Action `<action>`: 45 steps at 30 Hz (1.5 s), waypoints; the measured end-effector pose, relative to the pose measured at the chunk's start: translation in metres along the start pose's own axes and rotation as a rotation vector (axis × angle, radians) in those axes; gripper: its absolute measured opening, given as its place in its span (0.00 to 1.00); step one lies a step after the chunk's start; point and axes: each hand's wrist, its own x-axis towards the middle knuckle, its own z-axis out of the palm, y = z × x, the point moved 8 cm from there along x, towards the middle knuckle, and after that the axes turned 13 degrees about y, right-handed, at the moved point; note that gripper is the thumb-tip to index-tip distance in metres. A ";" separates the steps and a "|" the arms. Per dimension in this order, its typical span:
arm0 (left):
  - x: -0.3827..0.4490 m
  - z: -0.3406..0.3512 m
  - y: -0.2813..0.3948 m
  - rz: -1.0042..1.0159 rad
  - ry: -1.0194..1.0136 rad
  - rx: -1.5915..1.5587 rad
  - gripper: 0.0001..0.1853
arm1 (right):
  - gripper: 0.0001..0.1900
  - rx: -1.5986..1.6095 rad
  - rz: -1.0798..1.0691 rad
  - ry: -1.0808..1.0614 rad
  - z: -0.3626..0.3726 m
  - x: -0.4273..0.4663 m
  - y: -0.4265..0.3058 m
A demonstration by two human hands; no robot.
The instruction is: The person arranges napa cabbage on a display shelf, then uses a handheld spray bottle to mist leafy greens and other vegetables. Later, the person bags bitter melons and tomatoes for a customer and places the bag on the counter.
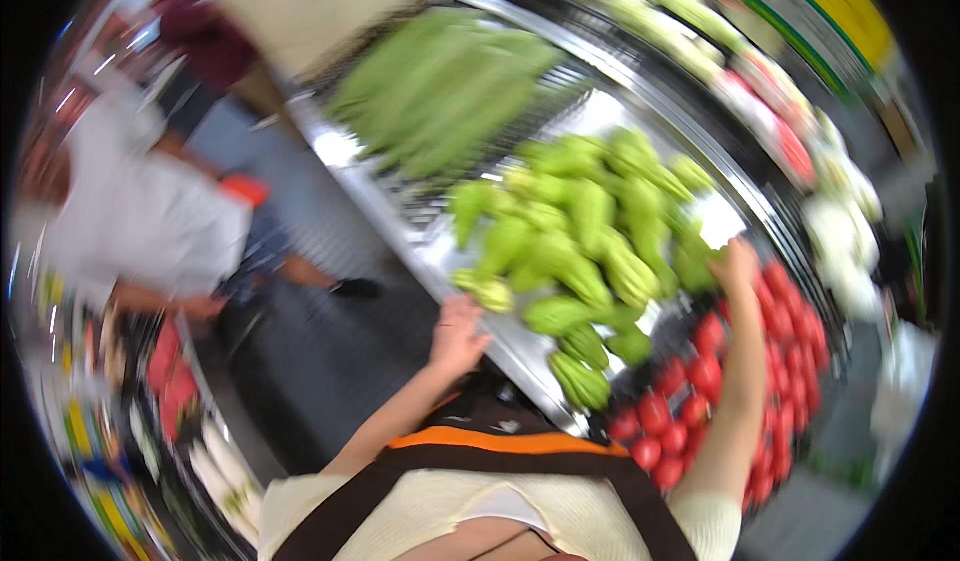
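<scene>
A heap of light green chayotes (pixel 581 223) lies on a shiny metal display counter (pixel 420 253) before me. My right hand (pixel 733 265) reaches to the far right of the heap, its fingers against a darker green chayote (pixel 691 261). Blur hides whether they close around it. At the counter's near edge is my left hand (pixel 456 336), fingers apart and holding nothing. The closest thing to it is a pale chayote (pixel 493 295). Beneath my right forearm, many red tomatoes (pixel 705 377) are piled beside the chayotes.
Long green vegetables (pixel 450 88) lie farther along the counter. Behind its raised metal rim, a shelf holds pale leafy vegetables (pixel 660 28). A person in a white shirt (pixel 150 201) stands in the aisle at left, another in dark red (pixel 202 40) beyond. White radishes (pixel 225 478) lie lower left.
</scene>
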 end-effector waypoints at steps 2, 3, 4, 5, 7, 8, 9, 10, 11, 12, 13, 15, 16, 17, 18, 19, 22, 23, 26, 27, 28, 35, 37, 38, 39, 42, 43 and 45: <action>0.000 -0.005 -0.003 0.009 0.103 -0.069 0.27 | 0.22 0.262 -0.019 0.039 -0.012 0.008 -0.013; -0.001 -0.003 -0.006 0.005 0.108 -0.026 0.28 | 0.26 0.370 -0.007 -0.042 -0.006 0.013 -0.020; -0.005 0.005 -0.012 -0.025 0.019 0.078 0.29 | 0.31 0.467 -0.034 -0.107 0.000 0.018 -0.031; -0.009 0.015 -0.017 -0.071 -0.095 0.137 0.31 | 0.34 0.456 -0.087 -0.072 0.005 0.019 -0.042; -0.011 0.015 -0.022 -0.140 -0.104 0.073 0.31 | 0.34 0.511 -0.091 -0.151 0.030 0.020 -0.055; -0.013 0.012 -0.014 -0.144 -0.078 0.041 0.30 | 0.33 0.559 -0.144 -0.055 0.034 0.020 -0.050; -0.014 0.011 -0.011 -0.158 -0.075 0.013 0.29 | 0.28 0.704 -0.097 -0.082 0.047 0.025 -0.046; -0.018 0.006 -0.007 -0.188 -0.023 0.029 0.30 | 0.26 0.982 0.199 -0.261 0.074 0.030 -0.029; -0.023 0.001 -0.001 -0.203 0.027 0.013 0.30 | 0.23 1.219 0.578 -0.449 0.104 0.029 -0.013; -0.029 -0.003 0.001 -0.226 0.063 -0.005 0.30 | 0.22 1.073 0.546 -0.391 0.113 0.032 0.004; -0.036 -0.008 0.001 -0.243 0.112 0.010 0.30 | 0.22 0.926 0.377 -0.287 0.115 0.043 0.011; -0.059 -0.011 0.000 -0.270 0.192 0.010 0.29 | 0.21 0.626 0.130 -0.108 0.122 0.048 0.027; -0.072 -0.006 -0.009 -0.315 0.161 0.038 0.28 | 0.23 0.560 0.053 -0.022 0.127 0.041 0.030; -0.084 -0.006 -0.014 -0.293 0.213 0.053 0.27 | 0.29 0.428 0.170 -0.255 0.153 0.038 0.049; -0.102 0.007 -0.029 -0.408 0.116 -0.010 0.26 | 0.31 0.309 0.226 -0.237 0.165 0.032 0.055; -0.120 0.015 -0.042 -0.479 0.063 -0.071 0.25 | 0.32 0.470 0.170 -0.378 0.173 0.028 0.054; -0.193 0.051 -0.078 -0.735 -0.567 -0.109 0.27 | 0.29 0.300 0.141 -0.357 0.168 0.029 0.047; -0.212 0.055 -0.082 -0.710 -0.747 -0.004 0.29 | 0.28 0.302 0.117 -0.301 0.155 0.028 0.038; -0.231 0.053 -0.086 -0.767 -0.850 -0.071 0.30 | 0.24 0.272 0.209 -0.056 0.100 0.015 0.017; -0.226 0.051 -0.083 -0.705 -0.844 -0.079 0.30 | 0.22 0.308 0.265 -0.032 0.085 0.009 0.011; -0.224 0.052 -0.080 -0.663 -0.879 -0.079 0.30 | 0.21 0.336 0.264 0.049 0.066 0.003 0.005; -0.224 0.064 -0.044 -0.436 -1.028 -0.209 0.30 | 0.14 0.697 0.032 0.473 -0.053 -0.098 -0.042; -0.231 0.068 -0.030 -0.300 -1.056 -0.246 0.28 | 0.13 0.862 0.056 0.384 -0.071 -0.153 -0.053; -0.237 0.069 -0.031 -0.315 -1.067 -0.207 0.28 | 0.12 0.893 0.040 0.425 -0.087 -0.185 -0.059; -0.243 0.070 -0.028 -0.398 -1.070 -0.269 0.27 | 0.11 0.850 -0.009 0.465 -0.106 -0.217 -0.061; -0.256 0.072 -0.015 -0.566 -1.072 -0.368 0.26 | 0.10 0.955 0.197 0.283 -0.131 -0.302 -0.049; -0.261 0.071 -0.008 -0.617 -1.103 -0.416 0.26 | 0.10 0.926 0.258 0.239 -0.139 -0.326 -0.043; -0.257 0.070 0.019 -0.377 -1.090 -0.452 0.25 | 0.10 0.905 0.421 0.171 -0.152 -0.370 -0.023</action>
